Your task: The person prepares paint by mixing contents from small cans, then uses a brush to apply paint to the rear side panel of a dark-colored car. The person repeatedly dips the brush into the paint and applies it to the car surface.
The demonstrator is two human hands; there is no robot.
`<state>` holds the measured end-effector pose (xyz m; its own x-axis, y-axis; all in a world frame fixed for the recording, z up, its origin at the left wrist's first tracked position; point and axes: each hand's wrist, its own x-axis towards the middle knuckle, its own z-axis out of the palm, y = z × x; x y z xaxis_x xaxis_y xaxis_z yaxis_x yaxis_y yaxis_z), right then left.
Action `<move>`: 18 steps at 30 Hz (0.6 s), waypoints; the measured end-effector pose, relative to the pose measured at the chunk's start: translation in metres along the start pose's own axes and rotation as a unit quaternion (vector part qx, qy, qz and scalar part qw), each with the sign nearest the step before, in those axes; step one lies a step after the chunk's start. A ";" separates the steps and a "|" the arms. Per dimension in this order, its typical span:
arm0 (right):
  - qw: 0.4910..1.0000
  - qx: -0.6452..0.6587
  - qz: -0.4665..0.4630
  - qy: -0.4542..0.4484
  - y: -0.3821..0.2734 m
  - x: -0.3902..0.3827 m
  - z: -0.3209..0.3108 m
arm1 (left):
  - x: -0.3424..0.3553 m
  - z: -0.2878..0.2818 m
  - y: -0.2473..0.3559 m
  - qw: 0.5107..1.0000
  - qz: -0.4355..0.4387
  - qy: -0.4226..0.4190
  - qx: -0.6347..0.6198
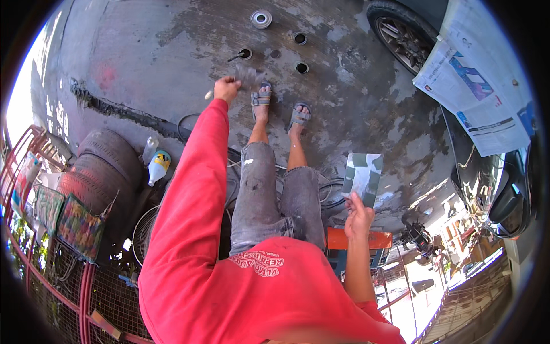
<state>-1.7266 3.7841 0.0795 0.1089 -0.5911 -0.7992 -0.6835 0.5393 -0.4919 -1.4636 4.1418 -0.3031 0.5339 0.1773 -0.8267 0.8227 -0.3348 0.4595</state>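
My left hand (pixel 227 90), at the end of a long red sleeve, is stretched forward over the floor and closed on a thin greyish thing (pixel 250 77) smeared by motion; its kind cannot be made out. Just beyond it stands a small open can (pixel 245 54) with a stick leaning out. Held up at the right, a flat rectangular sheet (pixel 363 174) with green and whitish patches is pinched by its lower edge in my right hand (pixel 359 216). Two more small cans with dark insides, one (pixel 300 38) behind the other (pixel 302 68), stand past my sandalled feet.
A round silver tin (pixel 261 19) sits farthest off. To the right is a car with a wheel (pixel 401 35) and newspaper sheets (pixel 475 86) over its side. Worn tyres (pixel 103 166), a yellow-and-white bottle (pixel 159 167) and a fan (pixel 144 235) are at left; cables lie near my legs.
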 end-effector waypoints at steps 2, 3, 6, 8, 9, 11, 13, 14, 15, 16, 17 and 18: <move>0.999 0.016 0.039 0.009 0.016 -0.008 0.012 | 0.032 0.016 0.055 0.990 0.002 -0.032 -0.136; 0.999 0.021 0.049 0.002 0.018 -0.009 0.020 | 0.056 0.021 0.072 0.988 0.013 -0.038 -0.151; 0.996 0.075 0.054 0.016 0.017 0.004 0.065 | 0.116 0.051 0.122 0.972 0.027 -0.029 -0.230; 0.994 0.096 0.048 0.015 0.015 0.015 0.083 | 0.153 0.073 0.135 0.969 0.022 -0.012 -0.247; 0.995 0.090 0.041 0.005 0.016 0.025 0.088 | 0.174 0.082 0.133 0.968 0.019 -0.011 -0.252; 0.996 0.086 0.023 0.002 0.013 0.042 0.094 | 0.211 0.095 0.122 0.954 0.056 -0.025 -0.293; 0.997 0.078 0.004 -0.016 0.002 0.070 0.101 | 0.254 0.071 0.105 0.939 0.068 -0.051 -0.333; 0.997 0.079 -0.007 -0.017 -0.003 0.081 0.104 | 0.260 0.072 0.102 0.947 0.085 -0.035 -0.307; 0.995 0.096 -0.013 -0.013 -0.009 0.090 0.104 | 0.267 0.058 0.099 0.959 0.115 -0.063 -0.252; 0.993 0.113 -0.020 -0.001 -0.010 0.095 0.100 | 0.261 0.068 0.093 0.964 0.096 -0.054 -0.242; 0.991 0.127 -0.024 0.016 -0.007 0.096 0.089 | 0.249 0.079 0.093 0.969 0.080 -0.048 -0.229; 0.989 0.144 -0.028 0.031 -0.003 0.094 0.076 | 0.233 0.088 0.096 0.974 0.070 -0.042 -0.213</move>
<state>-1.6592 3.7727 -0.0202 0.0907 -0.6562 -0.7491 -0.4421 0.6475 -0.6207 -1.2773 4.0701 -0.4804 0.6429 0.0761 -0.7622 0.7595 0.0663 0.6472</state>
